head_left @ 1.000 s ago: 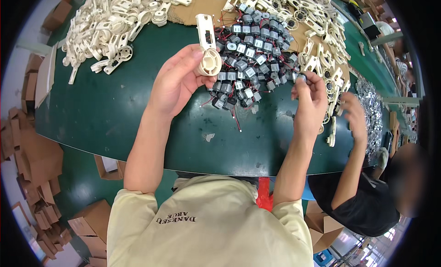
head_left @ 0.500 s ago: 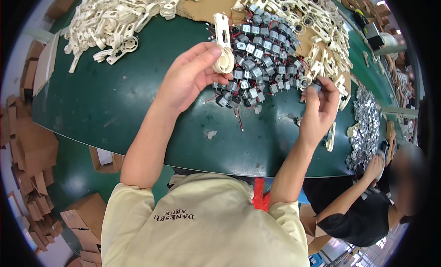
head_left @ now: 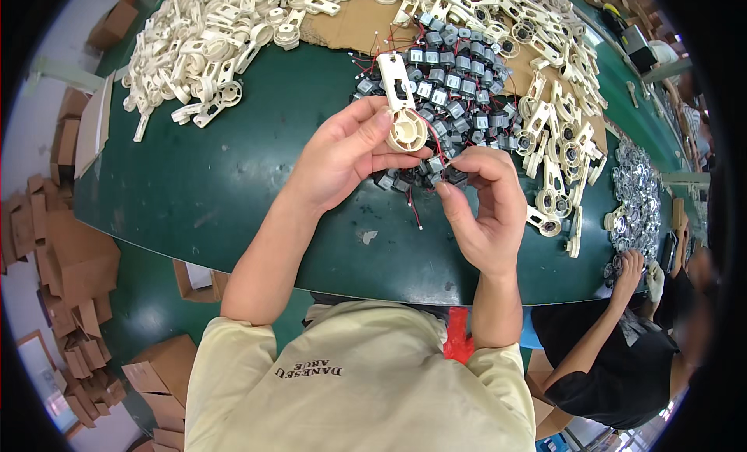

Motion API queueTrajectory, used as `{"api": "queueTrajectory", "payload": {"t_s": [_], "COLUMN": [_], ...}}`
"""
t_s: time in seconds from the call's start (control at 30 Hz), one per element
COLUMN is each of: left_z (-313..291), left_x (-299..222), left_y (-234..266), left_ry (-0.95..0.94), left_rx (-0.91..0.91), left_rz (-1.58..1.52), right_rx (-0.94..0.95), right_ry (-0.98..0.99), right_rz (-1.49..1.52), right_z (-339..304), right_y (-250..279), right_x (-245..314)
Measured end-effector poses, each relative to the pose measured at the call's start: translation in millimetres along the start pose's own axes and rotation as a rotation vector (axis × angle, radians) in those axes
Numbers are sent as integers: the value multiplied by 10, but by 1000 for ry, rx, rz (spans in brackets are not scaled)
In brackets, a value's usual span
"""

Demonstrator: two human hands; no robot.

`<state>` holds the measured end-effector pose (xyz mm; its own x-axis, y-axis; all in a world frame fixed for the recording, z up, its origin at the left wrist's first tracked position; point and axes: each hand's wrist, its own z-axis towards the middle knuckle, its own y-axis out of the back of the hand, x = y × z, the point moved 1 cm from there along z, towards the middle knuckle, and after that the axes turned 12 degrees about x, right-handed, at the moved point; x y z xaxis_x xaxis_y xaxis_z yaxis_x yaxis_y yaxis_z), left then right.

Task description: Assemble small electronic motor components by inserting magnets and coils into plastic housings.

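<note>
My left hand (head_left: 331, 160) is closed around the round end of a cream plastic housing (head_left: 408, 131). The housing's slotted arm points up and away from me, and its hollow cup faces up. Just to the right, my right hand (head_left: 494, 211) pinches a small dark motor (head_left: 456, 176), mostly hidden by the fingers. A thin red wire runs between the motor and the housing's cup; where it ends I cannot tell. Behind both hands lies a pile of small grey motors (head_left: 464, 65) with red and black wires.
Cream housings (head_left: 202, 43) are heaped at the far left. More housings (head_left: 548, 176), several with dark round parts inside, lie at the right on cardboard (head_left: 354, 26). Shiny small parts (head_left: 634, 195) cover the green table's (head_left: 257, 156) right end, where another person's hand (head_left: 629, 269) works.
My right hand has moved left with the motor, from beside the right-hand housings to close by the held housing. The housing sits slightly lower and farther right in view.
</note>
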<state>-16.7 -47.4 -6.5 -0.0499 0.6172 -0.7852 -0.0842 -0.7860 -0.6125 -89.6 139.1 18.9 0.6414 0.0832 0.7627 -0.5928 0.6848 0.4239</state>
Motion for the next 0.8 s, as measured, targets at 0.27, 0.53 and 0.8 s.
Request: {"api": "queueTrajectory", "payload": {"t_s": [0.27,0.53,0.8], "left_z": [9,11,16], "left_x": [16,106,146], "left_y": [-27,-58,-88], "left_ry": [-8,42,44], "left_rx": [-10,39,71], "left_rz": [16,168,188], "right_rx": [-10,56,-12], "right_ry": [3,-181,-292], "right_rz": [1,-61,364], "right_z": [-6,-14,-66], "right_y": [-31,-52,-117], "right_x": [26,-9,-63]}}
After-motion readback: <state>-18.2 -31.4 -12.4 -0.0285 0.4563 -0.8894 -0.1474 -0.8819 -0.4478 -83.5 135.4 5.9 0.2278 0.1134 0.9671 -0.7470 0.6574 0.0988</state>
